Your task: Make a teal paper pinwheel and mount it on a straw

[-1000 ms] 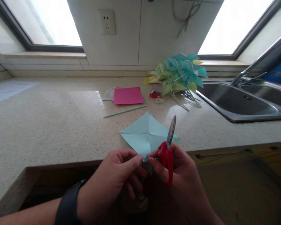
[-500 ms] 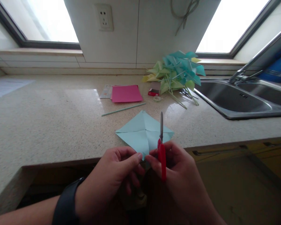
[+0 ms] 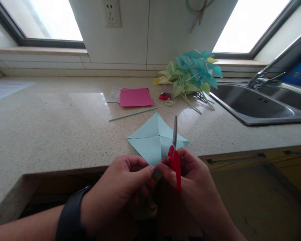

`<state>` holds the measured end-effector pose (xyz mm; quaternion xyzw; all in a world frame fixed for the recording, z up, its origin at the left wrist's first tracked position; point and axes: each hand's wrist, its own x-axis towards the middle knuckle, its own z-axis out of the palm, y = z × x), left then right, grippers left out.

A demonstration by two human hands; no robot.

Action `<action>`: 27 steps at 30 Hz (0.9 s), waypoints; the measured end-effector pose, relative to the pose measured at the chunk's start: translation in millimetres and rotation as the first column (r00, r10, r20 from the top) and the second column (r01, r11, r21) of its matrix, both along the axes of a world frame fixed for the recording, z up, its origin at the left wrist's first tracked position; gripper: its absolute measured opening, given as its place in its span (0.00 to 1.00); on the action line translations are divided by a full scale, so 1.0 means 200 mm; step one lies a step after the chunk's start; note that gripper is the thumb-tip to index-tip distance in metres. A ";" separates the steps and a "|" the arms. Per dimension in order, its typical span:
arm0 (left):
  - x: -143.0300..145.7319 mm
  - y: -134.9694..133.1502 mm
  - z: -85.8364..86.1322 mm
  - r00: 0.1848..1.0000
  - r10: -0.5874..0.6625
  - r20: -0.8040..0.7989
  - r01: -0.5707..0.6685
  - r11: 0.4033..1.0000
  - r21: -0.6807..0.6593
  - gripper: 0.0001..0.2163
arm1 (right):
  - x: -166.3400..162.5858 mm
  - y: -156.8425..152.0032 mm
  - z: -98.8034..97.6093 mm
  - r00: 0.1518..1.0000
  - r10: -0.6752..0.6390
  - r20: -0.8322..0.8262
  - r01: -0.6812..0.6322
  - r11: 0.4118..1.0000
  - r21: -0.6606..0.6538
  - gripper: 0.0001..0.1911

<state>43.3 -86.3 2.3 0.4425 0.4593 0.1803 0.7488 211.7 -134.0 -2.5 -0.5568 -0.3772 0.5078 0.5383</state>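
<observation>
Red-handled metal scissors [image 3: 175,160] have swung more upright in our right hand [image 3: 194,179]; its fingers and our left hand [image 3: 121,182] clamp the pale-blue folded paper square [image 3: 147,144] at 1 near corner.

The left hand [image 3: 120,179] is at the near corner of the paper [image 3: 147,144], thumb straight toward that corner, fingers bent beneath. The right hand [image 3: 194,177] faces it across the corner, thumb and forefinger drawn together there, its thumb tip close to the other. Left forearm [image 3: 35,226] and right wrist [image 3: 219,216] slant inward and up toward the paper.
</observation>
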 end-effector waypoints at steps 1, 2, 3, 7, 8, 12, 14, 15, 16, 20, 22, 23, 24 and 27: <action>0.00 0.00 0.00 1.000 0.003 -0.003 -0.003 1.000 -0.003 0.17 | 0.00 0.00 0.00 1.000 0.002 -0.005 -0.002 1.000 0.000 0.12; 0.00 0.00 0.00 1.000 0.007 0.000 -0.007 1.000 -0.004 0.17 | 0.00 0.00 0.00 1.000 0.002 -0.012 -0.002 1.000 0.000 0.12; 0.00 0.00 0.00 1.000 0.012 0.008 -0.012 1.000 -0.005 0.17 | 0.00 0.01 0.00 1.000 0.002 -0.019 -0.002 1.000 0.000 0.13; 0.00 0.00 -0.01 0.999 0.014 0.040 -0.014 1.000 0.000 0.16 | -0.01 0.01 0.00 1.000 0.000 -0.012 0.000 1.000 -0.005 0.13; 0.00 0.00 -0.01 0.999 0.016 0.036 -0.016 1.000 -0.001 0.16 | -0.01 0.01 0.00 1.000 -0.001 0.002 0.001 1.000 -0.004 0.13; 0.00 0.01 0.00 0.999 0.036 0.004 -0.036 0.999 -0.011 0.17 | 0.00 0.00 -0.01 0.999 0.009 0.047 -0.010 1.000 0.015 0.13; 0.00 0.01 0.01 0.999 0.046 -0.012 -0.046 0.999 -0.009 0.17 | 0.01 -0.01 0.00 0.997 0.017 0.077 -0.018 1.000 0.018 0.13; 0.00 0.01 0.02 0.999 0.050 -0.020 -0.050 0.999 -0.005 0.17 | 0.03 -0.01 0.00 0.996 0.024 0.087 -0.025 1.000 0.008 0.14; 0.01 0.01 0.03 0.998 0.053 -0.026 -0.053 0.999 0.000 0.17 | 0.04 -0.02 0.00 0.995 0.038 0.091 -0.037 0.999 -0.012 0.15; 0.01 0.02 0.03 0.999 0.051 -0.015 -0.051 0.999 0.008 0.16 | 0.12 -0.09 -0.04 0.987 0.161 0.024 -0.156 0.977 -0.145 0.19; 0.00 0.02 0.03 0.998 0.056 -0.009 -0.056 0.998 0.013 0.16 | 0.15 -0.13 -0.08 0.973 0.230 -0.011 -0.228 0.953 -0.197 0.21; 0.00 0.02 0.02 0.998 0.062 -0.010 -0.061 0.998 0.015 0.16 | 0.17 -0.16 -0.10 0.962 0.270 -0.031 -0.270 0.940 -0.207 0.21; 0.00 0.02 0.02 0.998 0.063 -0.013 -0.063 0.998 0.016 0.16 | 0.18 -0.19 -0.13 0.951 0.305 -0.051 -0.309 0.927 -0.210 0.21; 0.00 0.02 0.02 0.998 0.058 -0.012 -0.058 0.998 0.023 0.15 | 0.22 -0.25 -0.18 0.933 0.349 -0.091 -0.361 0.906 -0.223 0.22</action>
